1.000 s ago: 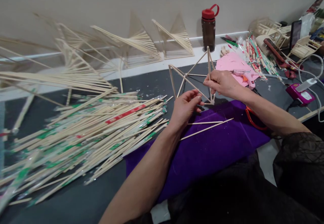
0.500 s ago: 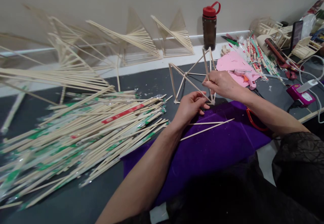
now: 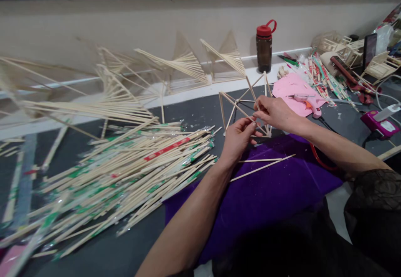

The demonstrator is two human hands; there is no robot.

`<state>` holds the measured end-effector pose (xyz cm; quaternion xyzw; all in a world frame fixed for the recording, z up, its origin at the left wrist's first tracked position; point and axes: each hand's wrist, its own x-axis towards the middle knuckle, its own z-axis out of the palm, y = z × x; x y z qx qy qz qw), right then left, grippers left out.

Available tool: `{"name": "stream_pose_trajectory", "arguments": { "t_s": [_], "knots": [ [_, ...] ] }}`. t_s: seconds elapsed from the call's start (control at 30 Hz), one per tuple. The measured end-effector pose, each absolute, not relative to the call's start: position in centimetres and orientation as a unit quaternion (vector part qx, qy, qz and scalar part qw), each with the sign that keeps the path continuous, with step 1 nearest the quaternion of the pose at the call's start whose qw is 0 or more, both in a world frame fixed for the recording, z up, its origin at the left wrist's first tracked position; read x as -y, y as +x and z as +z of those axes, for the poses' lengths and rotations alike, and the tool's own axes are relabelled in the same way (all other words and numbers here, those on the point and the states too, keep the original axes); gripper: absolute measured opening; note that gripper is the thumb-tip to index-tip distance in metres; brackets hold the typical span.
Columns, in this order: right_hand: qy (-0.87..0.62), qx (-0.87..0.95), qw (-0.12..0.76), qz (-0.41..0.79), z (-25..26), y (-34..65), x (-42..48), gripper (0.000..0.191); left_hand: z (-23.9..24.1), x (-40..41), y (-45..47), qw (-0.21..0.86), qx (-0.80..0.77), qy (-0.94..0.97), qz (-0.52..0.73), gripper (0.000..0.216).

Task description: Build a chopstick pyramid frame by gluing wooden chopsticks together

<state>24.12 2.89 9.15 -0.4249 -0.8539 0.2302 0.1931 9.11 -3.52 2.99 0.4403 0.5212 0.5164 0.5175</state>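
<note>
A thin wooden chopstick (image 3: 251, 88) slants up from the pinched fingers of my right hand (image 3: 275, 112). Beneath it, my left hand (image 3: 238, 137) has its thumb and forefinger closed, the tips meeting my right fingertips; what they pinch is too small to make out. Both hands are at the near side of an open frame of glued chopsticks (image 3: 222, 112), which stands on the dark table and is partly hidden by my fingers. Two loose chopsticks (image 3: 263, 168) lie on the purple cloth (image 3: 269, 202) just below my hands.
A large pile of wrapped chopsticks (image 3: 150, 164) spreads to the left. Twisted stick models (image 3: 184, 66) line the wall beside a red-lidded bottle (image 3: 264, 53). At right, a pink glue gun (image 3: 310, 101) rests on pink paper (image 3: 288, 85), near a purple power adapter (image 3: 377, 125) with cables.
My left fingers have closed and come up to meet my right fingertips. The held chopstick leans more to the left. The view has shifted, showing more wall and more of the table's left side.
</note>
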Motion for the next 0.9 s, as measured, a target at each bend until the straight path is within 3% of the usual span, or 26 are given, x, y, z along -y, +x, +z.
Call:
{"name": "stream_pose_trajectory", "arguments": {
  "t_s": [0.43,0.57,0.7,0.83,0.9],
  "knots": [
    [-0.406,0.850,0.214,0.258,7.8,23.7,-3.2,0.003,3.2,3.4,9.2,0.507,-0.532,0.440,0.516,0.035],
    [-0.389,0.856,0.229,0.252,7.2,23.6,-3.4,0.005,4.2,3.8,7.8,0.503,-0.589,0.482,0.410,0.031],
    [-0.372,0.856,0.238,0.268,6.8,23.5,-3.9,0.003,6.5,4.8,5.6,0.368,-0.668,0.559,0.325,0.026],
    [-0.365,0.852,0.220,0.303,6.7,23.5,-4.2,0.009,9.3,4.7,4.3,0.204,-0.662,0.543,0.475,0.016],
    [-0.362,0.856,0.212,0.301,6.8,23.5,-4.3,0.010,10.2,3.8,3.9,0.150,-0.651,0.521,0.531,0.024]
  ]
}}
